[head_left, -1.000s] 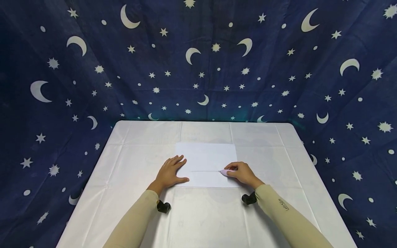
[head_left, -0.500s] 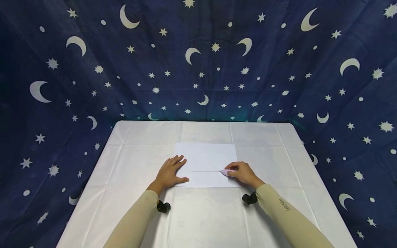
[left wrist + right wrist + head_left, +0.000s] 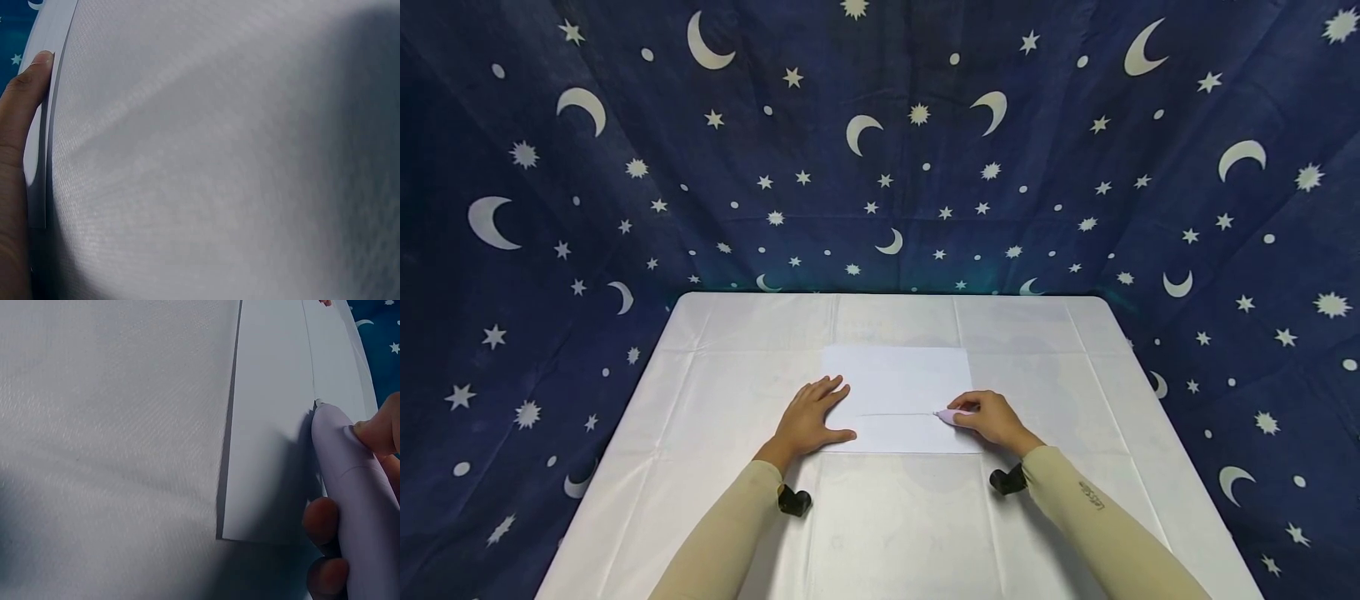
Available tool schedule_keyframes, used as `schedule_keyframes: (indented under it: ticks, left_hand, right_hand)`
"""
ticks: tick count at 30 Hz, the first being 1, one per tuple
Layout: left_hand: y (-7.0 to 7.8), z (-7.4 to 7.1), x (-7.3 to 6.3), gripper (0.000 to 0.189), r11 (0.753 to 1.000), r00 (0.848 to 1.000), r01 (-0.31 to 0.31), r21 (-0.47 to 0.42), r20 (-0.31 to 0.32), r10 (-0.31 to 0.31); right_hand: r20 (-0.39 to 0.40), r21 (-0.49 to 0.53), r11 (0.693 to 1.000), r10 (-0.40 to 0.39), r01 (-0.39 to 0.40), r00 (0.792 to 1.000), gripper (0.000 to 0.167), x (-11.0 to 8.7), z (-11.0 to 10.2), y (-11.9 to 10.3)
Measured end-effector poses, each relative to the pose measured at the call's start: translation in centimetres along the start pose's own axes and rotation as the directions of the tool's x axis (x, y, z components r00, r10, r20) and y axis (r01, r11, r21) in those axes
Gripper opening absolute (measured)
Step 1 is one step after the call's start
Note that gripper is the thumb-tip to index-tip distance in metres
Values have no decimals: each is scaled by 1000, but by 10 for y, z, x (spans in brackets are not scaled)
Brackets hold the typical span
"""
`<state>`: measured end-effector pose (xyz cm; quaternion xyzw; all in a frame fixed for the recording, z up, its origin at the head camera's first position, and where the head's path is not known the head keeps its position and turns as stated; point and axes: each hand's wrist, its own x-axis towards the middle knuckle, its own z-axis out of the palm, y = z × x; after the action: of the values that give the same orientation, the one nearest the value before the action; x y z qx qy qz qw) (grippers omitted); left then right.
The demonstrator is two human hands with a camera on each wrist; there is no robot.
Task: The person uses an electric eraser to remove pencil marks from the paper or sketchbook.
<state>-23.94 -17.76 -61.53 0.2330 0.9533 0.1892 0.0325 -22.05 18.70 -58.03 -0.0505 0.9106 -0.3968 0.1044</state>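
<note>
A sheet of white paper [image 3: 898,379] lies flat on the table, with a thin straight line [image 3: 891,414] running across its lower half. My left hand [image 3: 808,417] rests spread on the paper's left side; the left wrist view shows its thumb [image 3: 31,87] lying along the near edge. My right hand [image 3: 992,419] grips a lilac pen-shaped cutter [image 3: 356,487], thumb on its upper side and fingers curled beneath. The small tip [image 3: 319,402] touches the paper at the right end of the line. Part of the cutter's body is hidden by the hand in the head view.
A white cloth with fold creases covers the table [image 3: 737,333]. Behind and at both sides hangs a dark blue curtain [image 3: 820,125] with moons and stars. A black camera mount [image 3: 794,502] sits at the left wrist, another mount [image 3: 1007,480] at the right.
My right hand has shifted very slightly to the right with the cutter, its tip still at the line's right end. The left hand and paper stay in place.
</note>
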Motion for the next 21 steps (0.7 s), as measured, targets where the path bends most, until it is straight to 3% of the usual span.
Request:
schedule_keyframes:
  ticks: [6,13,21]
  left_hand:
    - [1,-2,0,94,1000,1000,9,3,15,-9]
    - [5,-5,-2,90,999,1000,-24,-36,-18,24]
    - [5,-6,-2,91,1000,1000,-5,-17,5,5]
  right_hand:
    - [-3,-10,1000,-11,11,1000,14,0,1,-1]
    - [-7,-44,998,-53,52,999,12,2,4,-6]
    - [-13,-45,999,-31,31,999,12,0,1,-4]
